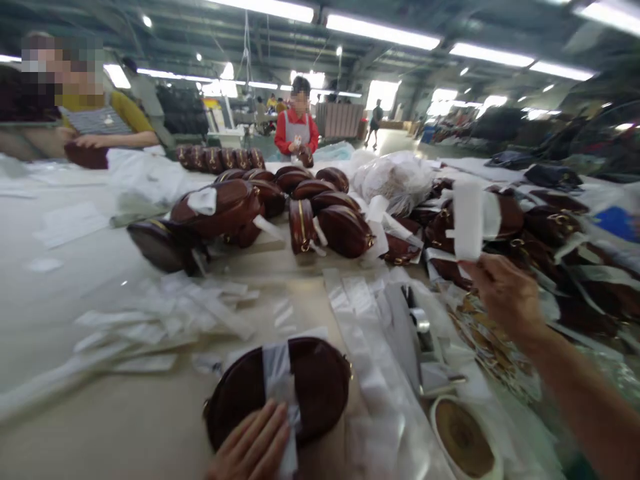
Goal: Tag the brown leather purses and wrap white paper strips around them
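A dark brown oval bag lies on the table in front of me, with a pale translucent strip across its middle. My left hand rests flat on the strip and the bag's near side, fingers stretched out. Out to the right, my right hand is raised, thumb and fingers pinching the lower end of a white strip that stands upright. Beneath that hand are a metal tape dispenser, partly covered by clear plastic, and a roll of tape.
Brown bags are grouped at mid-table, with more bags heaped at right. Loose white strips lie to the left. A plastic bundle sits farther back. Co-workers in red and yellow handle bags across the table.
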The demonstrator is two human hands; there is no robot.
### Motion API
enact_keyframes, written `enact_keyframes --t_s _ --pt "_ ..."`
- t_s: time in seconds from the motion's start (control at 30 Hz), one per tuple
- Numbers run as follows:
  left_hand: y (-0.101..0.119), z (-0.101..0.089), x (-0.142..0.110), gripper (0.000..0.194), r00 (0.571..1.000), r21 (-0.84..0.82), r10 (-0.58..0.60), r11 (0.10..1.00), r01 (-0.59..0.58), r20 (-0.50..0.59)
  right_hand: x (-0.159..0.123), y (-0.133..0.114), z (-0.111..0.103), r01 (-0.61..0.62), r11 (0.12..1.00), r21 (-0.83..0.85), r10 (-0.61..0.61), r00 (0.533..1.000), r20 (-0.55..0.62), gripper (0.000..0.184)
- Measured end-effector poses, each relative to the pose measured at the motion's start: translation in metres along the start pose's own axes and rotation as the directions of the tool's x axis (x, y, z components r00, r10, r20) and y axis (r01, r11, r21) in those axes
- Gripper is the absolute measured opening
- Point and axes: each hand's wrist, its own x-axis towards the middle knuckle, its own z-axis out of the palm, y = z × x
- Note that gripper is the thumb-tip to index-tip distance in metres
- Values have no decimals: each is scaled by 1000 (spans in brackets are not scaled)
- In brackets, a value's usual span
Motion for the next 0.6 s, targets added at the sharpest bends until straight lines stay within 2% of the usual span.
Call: enact_keyframes --t_s 0.03,0.07,0.1,0.13,0.17,0.2,0.23,0.27,0.3,0.37,0.47,0.6 --pt "2 -5 0 41 995 -35 6 999 -3 100 -26 -6 -1 165 985 -41 -164 986 21 12" --pt "3 -10 1 41 986 -62 17 998 -7 163 -54 -10 1 464 878 -116 -460 886 57 18" --pt "3 -15 2 39 983 -90 23 996 -7 182 -82 -12 4 718 681 -144 -708 696 119 22" --pt "2 -18 3 37 978 -103 3 995 19 207 -111 -14 8 874 468 -129 -851 485 201 25" --pt "2 -20 5 36 975 -108 -10 994 35 223 -139 -15 14 947 310 -83 -911 321 259 27" --pt "1 -22 6 35 972 -113 -11 993 39 236 -165 -17 21 975 221 -12 -929 214 302 30" --pt "0 -23 7 35 970 -115 -15 992 44 244 -189 -18 30 978 199 62 -920 165 355 33" --pt "-1 -23 9 35 968 -115 -10 993 40 250 -209 -21 39 975 189 118 -925 137 353 36" --pt "-1 -23 10 35 967 -115 -2 993 33 254 -225 -23 49 970 191 147 -927 130 351 38" --pt "-4 -23 12 35 966 -115 10 993 20 258 -246 -29 68 969 202 140 -936 149 320 38" --pt "-10 -23 16 34 961 -160 19 987 26 276 -254 -37 90 974 212 82 -942 181 282 34" --pt "-18 -27 24 42 921 -244 14 966 89 390 -251 -42 110 974 221 45 -953 206 222 29"
